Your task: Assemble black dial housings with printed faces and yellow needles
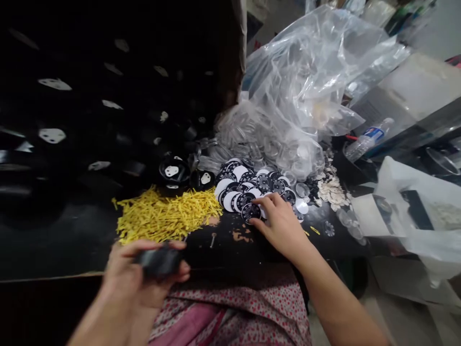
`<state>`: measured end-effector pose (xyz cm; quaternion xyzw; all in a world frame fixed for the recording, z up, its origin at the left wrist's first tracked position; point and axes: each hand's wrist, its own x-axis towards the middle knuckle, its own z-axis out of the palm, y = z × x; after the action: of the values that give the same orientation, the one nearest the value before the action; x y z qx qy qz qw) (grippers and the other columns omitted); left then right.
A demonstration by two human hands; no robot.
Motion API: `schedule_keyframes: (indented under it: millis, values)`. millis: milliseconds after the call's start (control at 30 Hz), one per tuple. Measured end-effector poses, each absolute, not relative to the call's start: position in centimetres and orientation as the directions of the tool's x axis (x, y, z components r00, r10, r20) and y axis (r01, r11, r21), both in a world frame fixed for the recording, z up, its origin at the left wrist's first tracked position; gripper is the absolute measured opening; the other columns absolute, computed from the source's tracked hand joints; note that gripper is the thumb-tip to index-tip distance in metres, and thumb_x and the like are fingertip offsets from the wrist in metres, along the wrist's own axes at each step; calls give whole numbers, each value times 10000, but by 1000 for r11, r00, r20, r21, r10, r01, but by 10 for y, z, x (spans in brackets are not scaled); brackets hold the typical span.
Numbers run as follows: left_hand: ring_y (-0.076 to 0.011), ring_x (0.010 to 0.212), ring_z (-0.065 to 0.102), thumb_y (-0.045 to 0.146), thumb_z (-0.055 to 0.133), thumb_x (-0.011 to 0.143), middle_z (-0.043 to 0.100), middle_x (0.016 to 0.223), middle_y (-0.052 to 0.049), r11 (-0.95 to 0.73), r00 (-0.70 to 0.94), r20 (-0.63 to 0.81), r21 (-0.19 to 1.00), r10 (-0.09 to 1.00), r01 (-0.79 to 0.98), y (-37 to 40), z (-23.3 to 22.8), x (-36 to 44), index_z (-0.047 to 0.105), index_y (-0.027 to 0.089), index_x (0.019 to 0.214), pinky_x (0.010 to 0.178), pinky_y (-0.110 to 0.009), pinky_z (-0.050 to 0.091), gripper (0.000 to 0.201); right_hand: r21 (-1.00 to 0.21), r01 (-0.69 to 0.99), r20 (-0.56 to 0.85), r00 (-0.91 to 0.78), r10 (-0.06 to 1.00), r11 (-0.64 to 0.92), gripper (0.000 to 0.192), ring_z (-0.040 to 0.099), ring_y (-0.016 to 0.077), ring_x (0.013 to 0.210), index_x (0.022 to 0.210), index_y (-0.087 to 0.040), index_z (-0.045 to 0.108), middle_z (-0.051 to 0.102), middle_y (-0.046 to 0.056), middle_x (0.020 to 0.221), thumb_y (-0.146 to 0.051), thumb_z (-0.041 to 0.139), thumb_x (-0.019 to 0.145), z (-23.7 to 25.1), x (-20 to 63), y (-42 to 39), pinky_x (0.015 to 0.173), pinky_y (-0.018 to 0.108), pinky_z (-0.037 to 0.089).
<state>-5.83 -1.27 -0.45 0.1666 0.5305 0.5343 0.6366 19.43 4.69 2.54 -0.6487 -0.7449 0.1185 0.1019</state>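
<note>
Head view, items:
L hand (139, 276): low, near table's front edge; fingers clenched round black round part (160, 261), blurred.
R hand (279, 218): reaching fwd, fingertips pressed on one printed dial disc (251, 211) at near rim of disc heap (252, 185); not gripped that I can tell.
Yellow pins (167, 216): loose pile btwn the two hands, left of discs.
Black housings (175, 170): stacked behind pins, w/ white inserts.
Clear bag (306, 81): big, slumped behind discs; holds clear round covers, spilling out at its mouth.
White bits (333, 190): small pile right of discs.
Water bottle (367, 139): lying on side, far right.
Table (223, 247): black, chipped top; bare strip along front edge in front of heaps.
</note>
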Motion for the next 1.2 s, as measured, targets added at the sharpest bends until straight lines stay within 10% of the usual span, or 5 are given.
schedule_keyframes:
  millis: [267,500,733,1200]
  values:
    - [-160,665,710,462,790,724,775,971,-64,449,13,-585,607,811,-655,-19,3,-16,533,256,1001,619,-219,589,430,-639,769,-20,-49,999,26,113,622,176,723,817,-204,668,686,8,753,-283,622,884,26,202,58,710,311,448]
    - [-170,715,715,454,728,797,752,1045,-90,475,105,-592,514,799,-714,-18,11,-17,633,244,1037,659,-260,605,333,-820,547,178,-36,983,168,167,634,194,1012,977,-235,745,690,54,1044,-275,600,905,30,191,47,911,343,478]
    - [-228,945,714,396,666,860,715,1158,-129,414,41,-599,501,799,-760,-4,14,-11,696,159,1091,826,-331,605,332,-982,154,-137,-146,980,-114,304,592,123,690,1166,-225,605,638,28,967,-221,577,863,32,158,29,565,251,524]
    - [-215,1268,563,420,718,822,685,1271,10,409,0,-497,713,867,-569,-15,5,3,690,339,1204,1060,-281,455,391,-888,459,-29,-97,995,19,58,612,138,747,885,-220,550,632,-8,833,-240,604,891,40,129,23,683,285,483]
